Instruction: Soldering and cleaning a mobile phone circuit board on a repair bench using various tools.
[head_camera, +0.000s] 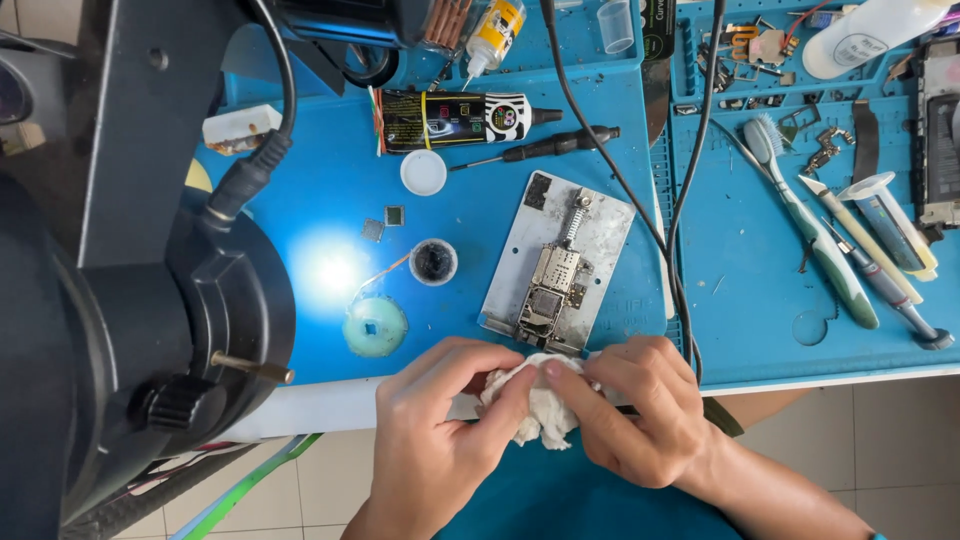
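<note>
My left hand (440, 425) and my right hand (640, 410) both pinch a crumpled white tissue (535, 405) at the near edge of the blue work mat (330, 190). Just beyond the hands lies a metal holder plate (520, 260) with a small circuit board (550, 290) clamped on it. The tissue hides whatever may be inside it.
A black microscope body (130, 300) fills the left side and casts a bright light spot (335, 270). On the mat: a small dark-filled pot (433, 262), white cap (423, 172), two tiny chips (383, 222), glue tube (460, 120), screwdriver (545, 147), black cables (640, 215). Toothbrush (810, 225) and syringes (885, 225) lie right.
</note>
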